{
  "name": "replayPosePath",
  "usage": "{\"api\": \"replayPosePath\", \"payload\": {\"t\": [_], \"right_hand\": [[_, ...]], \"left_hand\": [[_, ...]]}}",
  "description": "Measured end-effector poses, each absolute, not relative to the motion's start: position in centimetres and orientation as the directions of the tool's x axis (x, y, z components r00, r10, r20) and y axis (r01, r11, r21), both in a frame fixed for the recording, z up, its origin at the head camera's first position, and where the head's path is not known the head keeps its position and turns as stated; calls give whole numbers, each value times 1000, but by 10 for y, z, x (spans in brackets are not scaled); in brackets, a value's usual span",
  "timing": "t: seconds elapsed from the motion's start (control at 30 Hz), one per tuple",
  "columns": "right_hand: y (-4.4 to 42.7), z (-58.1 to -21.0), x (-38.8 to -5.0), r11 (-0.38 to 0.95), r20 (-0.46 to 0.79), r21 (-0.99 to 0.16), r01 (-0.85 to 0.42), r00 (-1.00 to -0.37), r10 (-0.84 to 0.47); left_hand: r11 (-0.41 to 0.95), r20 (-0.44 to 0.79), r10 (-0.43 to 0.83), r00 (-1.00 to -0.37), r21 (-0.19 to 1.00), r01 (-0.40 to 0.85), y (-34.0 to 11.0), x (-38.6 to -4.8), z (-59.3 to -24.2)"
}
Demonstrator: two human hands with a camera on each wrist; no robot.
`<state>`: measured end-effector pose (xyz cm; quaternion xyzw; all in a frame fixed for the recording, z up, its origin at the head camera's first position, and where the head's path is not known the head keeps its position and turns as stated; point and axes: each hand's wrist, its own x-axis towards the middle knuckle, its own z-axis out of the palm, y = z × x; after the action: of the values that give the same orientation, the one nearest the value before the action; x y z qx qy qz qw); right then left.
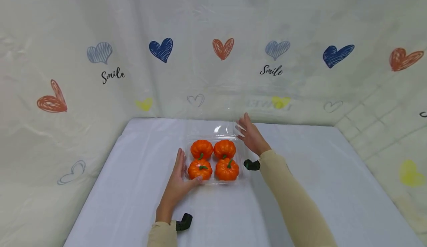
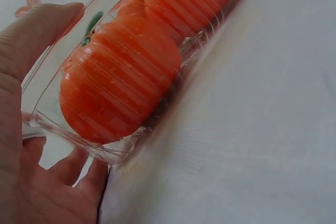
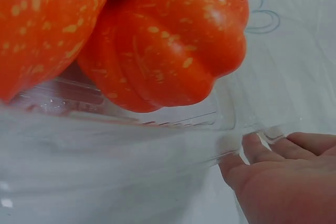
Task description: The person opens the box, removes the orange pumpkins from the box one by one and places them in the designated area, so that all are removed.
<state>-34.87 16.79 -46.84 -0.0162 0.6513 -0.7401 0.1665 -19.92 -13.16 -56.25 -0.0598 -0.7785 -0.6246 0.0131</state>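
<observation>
A clear plastic container (image 1: 218, 183) holds several orange pumpkins (image 1: 227, 169) with green stems, and its clear lid (image 1: 221, 129) stands raised at the back. My left hand (image 1: 176, 187) grips the front left corner, thumb over the front rim and fingers along the left side. In the left wrist view the thumb of that hand (image 2: 10, 87) lies at the rim beside a pumpkin (image 2: 118, 77). At the back right corner, my right hand (image 1: 252, 137) has its fingers spread. The right wrist view has this hand's (image 3: 289, 182) fingertips against the clear plastic edge, beside a pumpkin (image 3: 173, 45).
A white cloth (image 1: 133, 173) covers the table. Behind it hangs a pale curtain (image 1: 190, 73) printed with hearts and the word "Smile". A black device (image 1: 184, 222) sits at the left wrist and another (image 1: 251, 164) at the right.
</observation>
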Motion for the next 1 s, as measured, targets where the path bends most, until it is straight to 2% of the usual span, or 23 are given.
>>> {"api": "replayPosePath", "payload": {"t": [0.3, 0.47, 0.7, 0.8, 1.0], "right_hand": [[172, -488, -342, -97, -268, -948, 302, -926, -265], [176, -487, -338, -86, -262, -951, 297, -923, -283], [182, -480, -333, -7, -239, -968, 251, -929, -282], [183, -476, -330, 74, -220, -975, 208, -933, -286], [181, -469, -318, 346, -154, -937, 50, -948, -278]], "left_hand": [[312, 100, 82, -992, 942, 121, -132, -198, -560], [346, 95, 99, -991, 930, 123, -133, -198, -560], [344, 77, 106, -991, 933, 109, -133, -196, -560], [352, 72, 95, -993, 931, 101, -132, -197, -560], [352, 59, 84, -995, 932, 85, -132, -196, -558]]}}
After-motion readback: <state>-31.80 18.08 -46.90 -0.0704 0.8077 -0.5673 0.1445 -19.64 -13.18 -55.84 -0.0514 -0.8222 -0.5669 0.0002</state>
